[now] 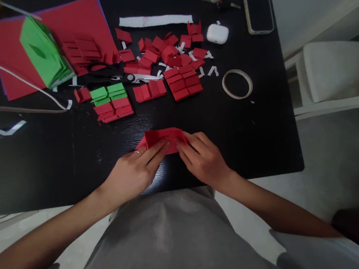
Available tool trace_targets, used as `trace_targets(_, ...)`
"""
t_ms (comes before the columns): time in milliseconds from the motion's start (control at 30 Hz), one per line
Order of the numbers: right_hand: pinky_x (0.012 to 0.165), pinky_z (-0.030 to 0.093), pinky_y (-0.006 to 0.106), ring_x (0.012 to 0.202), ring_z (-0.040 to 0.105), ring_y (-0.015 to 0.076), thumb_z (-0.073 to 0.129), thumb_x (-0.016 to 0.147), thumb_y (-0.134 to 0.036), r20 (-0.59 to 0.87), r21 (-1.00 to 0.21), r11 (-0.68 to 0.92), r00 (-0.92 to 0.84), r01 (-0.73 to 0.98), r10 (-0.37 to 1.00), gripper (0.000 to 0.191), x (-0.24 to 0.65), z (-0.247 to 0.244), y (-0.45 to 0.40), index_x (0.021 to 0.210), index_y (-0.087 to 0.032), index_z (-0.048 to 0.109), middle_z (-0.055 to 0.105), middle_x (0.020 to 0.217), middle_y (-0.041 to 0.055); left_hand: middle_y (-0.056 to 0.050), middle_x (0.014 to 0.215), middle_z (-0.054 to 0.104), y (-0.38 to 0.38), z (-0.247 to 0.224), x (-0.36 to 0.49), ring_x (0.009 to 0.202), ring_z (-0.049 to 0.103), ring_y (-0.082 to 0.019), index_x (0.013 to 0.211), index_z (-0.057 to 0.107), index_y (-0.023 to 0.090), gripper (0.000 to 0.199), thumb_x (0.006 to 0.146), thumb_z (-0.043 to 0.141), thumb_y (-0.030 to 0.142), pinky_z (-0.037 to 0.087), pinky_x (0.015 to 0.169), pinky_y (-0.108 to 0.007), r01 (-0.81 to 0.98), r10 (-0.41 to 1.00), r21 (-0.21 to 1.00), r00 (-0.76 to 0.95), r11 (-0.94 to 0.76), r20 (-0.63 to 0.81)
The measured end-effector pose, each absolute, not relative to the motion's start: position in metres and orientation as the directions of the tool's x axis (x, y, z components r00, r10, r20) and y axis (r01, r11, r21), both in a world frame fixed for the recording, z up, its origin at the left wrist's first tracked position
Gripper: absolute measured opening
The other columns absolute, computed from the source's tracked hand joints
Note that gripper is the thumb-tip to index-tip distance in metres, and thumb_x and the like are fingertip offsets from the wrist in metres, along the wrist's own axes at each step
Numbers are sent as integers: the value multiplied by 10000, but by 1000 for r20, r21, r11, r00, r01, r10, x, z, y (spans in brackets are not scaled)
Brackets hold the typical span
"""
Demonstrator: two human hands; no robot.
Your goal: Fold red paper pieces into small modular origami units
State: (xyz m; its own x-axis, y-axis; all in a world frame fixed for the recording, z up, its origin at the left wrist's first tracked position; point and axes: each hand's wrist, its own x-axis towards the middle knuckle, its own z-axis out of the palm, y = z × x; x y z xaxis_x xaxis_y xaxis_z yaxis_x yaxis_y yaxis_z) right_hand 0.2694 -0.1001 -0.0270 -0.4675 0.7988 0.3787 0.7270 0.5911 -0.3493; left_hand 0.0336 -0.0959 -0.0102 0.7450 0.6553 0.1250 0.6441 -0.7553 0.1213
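A partly folded sheet of red paper (161,137) is at the near side of the black table, with a flap standing up along its far side. My left hand (137,168) is closed on its left part, fingers pressed onto the paper; a ring shows on one finger. My right hand (204,158) grips the right end, its fingertips on the paper close to those of the left. Just beyond lie joined folded pieces: a green and red block (113,103), a red strip (149,91) and a red block (183,82).
Black-handled scissors (130,77) lie among loose red folded pieces (150,54) and white scraps. Green folded paper (44,53) rests on red sheets (83,14) at left. A tape ring (237,84), white earbud case (217,34), phone (258,9) and keys (222,1) sit farther right.
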Motion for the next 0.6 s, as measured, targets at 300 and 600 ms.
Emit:
trace_targets(300,872,624,410,980,630,237,513,1018,-70,425,-377,571,-411,729,806,299,265,-28,-104,1237,-123,710,728,1216,152,-121,1468,635,-95,-10,33,811,747,-245,1461,585,126,522,954,488,55,645,648,-389,625,631,86,767,-776,118)
trace_targets(600,883,624,414,961,616,240,515,1014,-68,413,-331,554,-411,764,813,294,264,-29,-107,1209,-141,723,765,1116,119,-119,1499,606,-96,-12,31,892,751,-272,1459,580,107,544,929,505,13,631,636,-396,611,614,67,779,-789,127)
